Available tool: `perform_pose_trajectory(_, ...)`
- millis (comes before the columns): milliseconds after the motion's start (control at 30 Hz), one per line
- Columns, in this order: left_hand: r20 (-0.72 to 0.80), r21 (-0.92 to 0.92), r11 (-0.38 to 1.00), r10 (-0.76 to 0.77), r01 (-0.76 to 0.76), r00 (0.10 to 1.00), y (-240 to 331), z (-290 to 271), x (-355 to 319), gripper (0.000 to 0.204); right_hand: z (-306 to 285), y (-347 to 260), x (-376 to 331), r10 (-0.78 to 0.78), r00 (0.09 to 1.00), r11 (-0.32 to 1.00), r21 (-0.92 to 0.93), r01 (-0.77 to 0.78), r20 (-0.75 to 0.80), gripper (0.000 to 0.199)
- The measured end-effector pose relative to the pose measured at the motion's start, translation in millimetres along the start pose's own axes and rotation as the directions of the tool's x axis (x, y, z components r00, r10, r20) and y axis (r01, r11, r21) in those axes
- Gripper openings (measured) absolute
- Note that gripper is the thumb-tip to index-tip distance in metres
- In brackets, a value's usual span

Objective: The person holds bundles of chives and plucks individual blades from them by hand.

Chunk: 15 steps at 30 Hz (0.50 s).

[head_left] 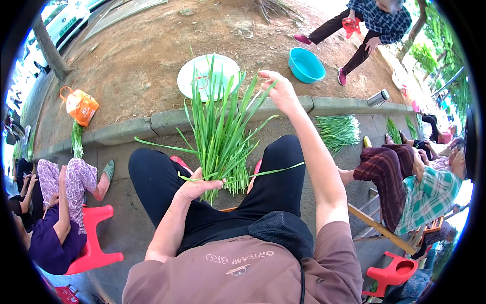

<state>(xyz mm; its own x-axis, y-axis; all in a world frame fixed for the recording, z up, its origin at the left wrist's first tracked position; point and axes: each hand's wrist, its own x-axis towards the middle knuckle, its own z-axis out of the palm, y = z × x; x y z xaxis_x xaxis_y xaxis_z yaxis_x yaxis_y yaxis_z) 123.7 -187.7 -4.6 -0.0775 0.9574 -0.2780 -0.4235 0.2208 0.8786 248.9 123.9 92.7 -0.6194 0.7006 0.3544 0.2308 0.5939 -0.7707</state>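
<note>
The left hand (195,187) grips a bunch of long green chive leaves (220,137) near its lower end, over the person's black-trousered lap, with the leaves fanning up and away. The right hand (281,91) is raised at the far tips, pinching a single leaf. Beyond the stone kerb (131,129) a white basin (200,71) and a blue basin (306,65) sit on bare earth. Another heap of chives (338,131) lies to the right on the pavement. An orange bag (80,105) rests far left. People sit on red stools (93,238) on either side.

Open pavement (304,126) before stone kerb (167,120).
</note>
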Motion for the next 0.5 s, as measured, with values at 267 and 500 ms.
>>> perform_pose_trajectory(267, 0.023, -0.023, 0.999, -0.023, 0.023, 0.999, 4, 2, -2, 0.046, 4, 0, -2, -0.084, 0.996, 0.995, -0.055, 0.083, -0.020, 0.021)
perform_pose_trajectory(500, 0.063, -0.031, 0.999, -0.025, 0.027, 0.998, 0, -4, 0, 0.048, -3, 0, -4, 0.011, 1.000, 1.000, 0.017, -0.011, 0.004, 0.008)
